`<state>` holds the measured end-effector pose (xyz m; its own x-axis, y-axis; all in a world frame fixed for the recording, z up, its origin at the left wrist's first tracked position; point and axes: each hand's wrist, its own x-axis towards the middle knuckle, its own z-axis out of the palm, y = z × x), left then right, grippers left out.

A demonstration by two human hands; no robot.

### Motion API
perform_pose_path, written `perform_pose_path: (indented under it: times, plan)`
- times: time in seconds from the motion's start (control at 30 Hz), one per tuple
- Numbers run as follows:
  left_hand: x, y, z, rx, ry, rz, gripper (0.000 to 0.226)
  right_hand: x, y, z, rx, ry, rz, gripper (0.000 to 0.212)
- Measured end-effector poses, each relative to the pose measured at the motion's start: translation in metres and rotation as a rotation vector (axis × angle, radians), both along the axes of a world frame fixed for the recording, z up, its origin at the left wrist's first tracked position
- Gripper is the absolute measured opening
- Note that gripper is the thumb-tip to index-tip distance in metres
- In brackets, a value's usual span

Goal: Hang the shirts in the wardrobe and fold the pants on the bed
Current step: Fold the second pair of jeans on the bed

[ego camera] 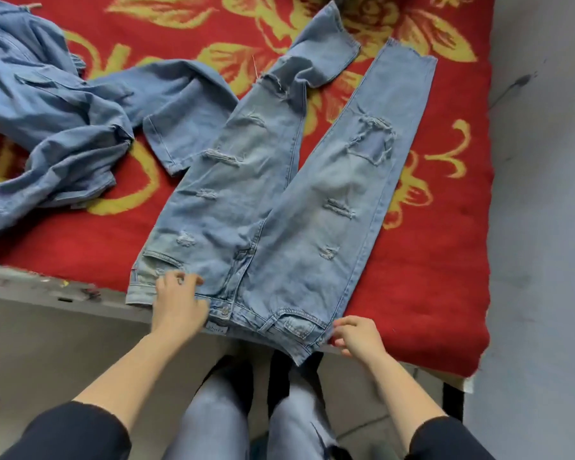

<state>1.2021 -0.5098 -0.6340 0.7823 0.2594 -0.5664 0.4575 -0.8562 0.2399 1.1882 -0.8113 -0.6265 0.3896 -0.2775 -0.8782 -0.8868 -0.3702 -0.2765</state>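
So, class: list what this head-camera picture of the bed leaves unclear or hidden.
Head view only:
Crumpled blue denim garment: cut off by left and top edges; shirt or pants unclear.
Left hand: blurred; gripping or just pressing the light blue ripped denim jeans cannot be told.
Small waistband label: too small to read.
Wardrobe: outside the frame.
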Motion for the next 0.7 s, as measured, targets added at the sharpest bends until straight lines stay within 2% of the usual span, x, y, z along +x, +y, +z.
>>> perform_pose_path:
  times: [0.13,0.2,0.3,0.4,0.57,0.63,0.7]
  plan:
    - [0.004,-0.092,-0.016,-0.162,-0.064,-0.094,0.033,0.045,-0.037,-0.017,-0.106,-0.137,0.084,0.016]
    - [0.004,-0.135,-0.025,-0.200,-0.042,-0.137,0.039,0.067,-0.053,-0.028,-0.153,-0.191,0.121,0.016]
    - [-0.003,-0.191,-0.040,-0.171,0.159,-0.147,0.077,0.095,-0.067,-0.043,-0.196,-0.223,0.140,0.023]
    - [-0.006,-0.228,-0.051,-0.045,0.323,-0.167,0.111,0.113,-0.067,-0.055,-0.135,-0.221,0.068,0.035]
    - [0.000,-0.242,-0.060,0.072,0.358,-0.174,0.118,0.142,-0.056,-0.055,-0.023,-0.262,-0.109,0.046]
    - [0.005,-0.243,-0.056,0.062,0.397,-0.175,0.118,0.158,-0.047,-0.050,0.010,-0.255,-0.125,0.041]
    - [0.014,-0.241,-0.047,0.020,0.459,-0.179,0.108,0.172,-0.034,-0.043,0.056,-0.250,-0.088,0.034]
